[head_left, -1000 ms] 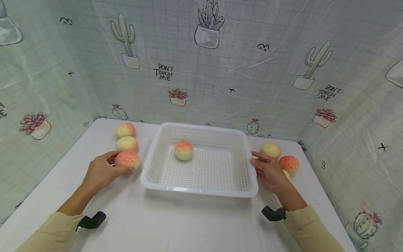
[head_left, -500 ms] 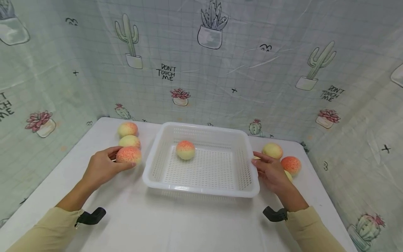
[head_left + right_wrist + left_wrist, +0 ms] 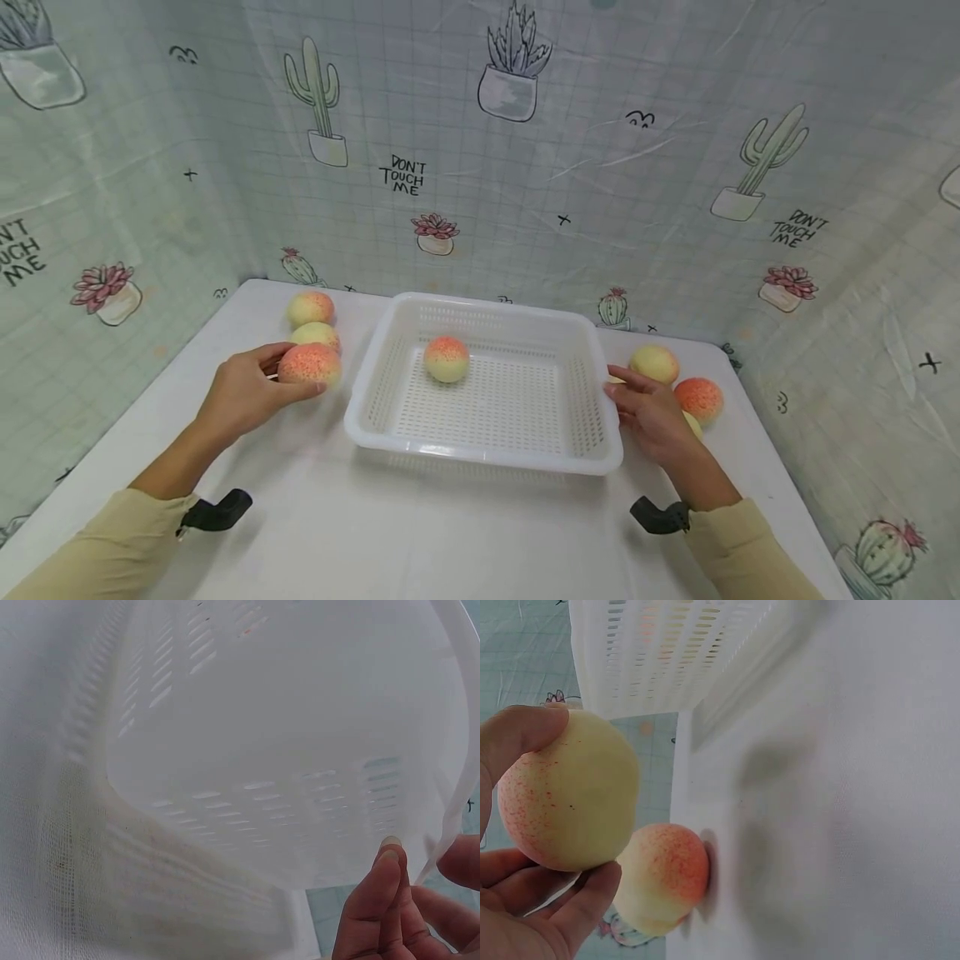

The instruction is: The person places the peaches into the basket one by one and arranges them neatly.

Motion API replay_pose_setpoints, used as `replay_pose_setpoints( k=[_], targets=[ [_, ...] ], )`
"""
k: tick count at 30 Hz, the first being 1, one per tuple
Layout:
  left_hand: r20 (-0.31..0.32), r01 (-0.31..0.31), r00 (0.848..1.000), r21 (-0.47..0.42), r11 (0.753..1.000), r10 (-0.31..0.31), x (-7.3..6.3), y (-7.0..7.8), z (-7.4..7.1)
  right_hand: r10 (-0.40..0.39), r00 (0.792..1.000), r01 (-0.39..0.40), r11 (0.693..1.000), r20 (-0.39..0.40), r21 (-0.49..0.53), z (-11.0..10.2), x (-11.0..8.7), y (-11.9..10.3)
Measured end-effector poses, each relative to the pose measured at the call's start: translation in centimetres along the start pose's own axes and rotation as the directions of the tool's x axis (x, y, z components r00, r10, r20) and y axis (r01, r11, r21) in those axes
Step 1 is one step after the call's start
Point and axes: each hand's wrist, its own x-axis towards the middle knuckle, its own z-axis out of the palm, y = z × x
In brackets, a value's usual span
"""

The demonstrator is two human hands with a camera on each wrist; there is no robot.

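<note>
In the head view my left hand (image 3: 251, 392) holds a peach (image 3: 309, 367), thumb on one side and fingers on the other. The left wrist view shows this peach (image 3: 577, 795) up off the white table, its pale yellow side facing the camera. At the middle stands a white perforated plastic basket (image 3: 480, 454) with one red-and-yellow peach (image 3: 446, 360) inside, toward its left. My right hand (image 3: 656, 417) pinches the basket's right rim. In the right wrist view its fingertips (image 3: 388, 859) meet the slotted wall just below the rim.
Two more peaches, one yellow (image 3: 317, 336) and one blushed (image 3: 310, 308), lie behind the held one. To the right of the basket are a yellow peach (image 3: 655, 364), a red one (image 3: 699, 399) and others partly hidden by the right hand. A cactus-print cloth (image 3: 480, 192) surrounds the table.
My left hand has raised the peach slightly, so it overlaps more of the yellow one behind. The right hand stays at the basket rim. The whole view has shifted a little.
</note>
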Motion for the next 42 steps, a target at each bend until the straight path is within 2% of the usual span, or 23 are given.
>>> replay_pose_setpoints(
  k=[31, 42],
  targets=[
    [0.013, -0.013, 1.0, 0.02, 1.0, 0.013, 0.2, 2.7, -1.1, -0.025, 1.0, 0.024, 1.0, -0.008, -0.018, 0.0, -0.2, 0.3],
    [0.021, -0.044, 0.999, 0.038, 0.998, 0.044, 0.2, 3.3, -1.5, -0.021, 1.0, 0.021, 1.0, 0.001, -0.011, 0.2, -0.2, 0.1]
  ],
)
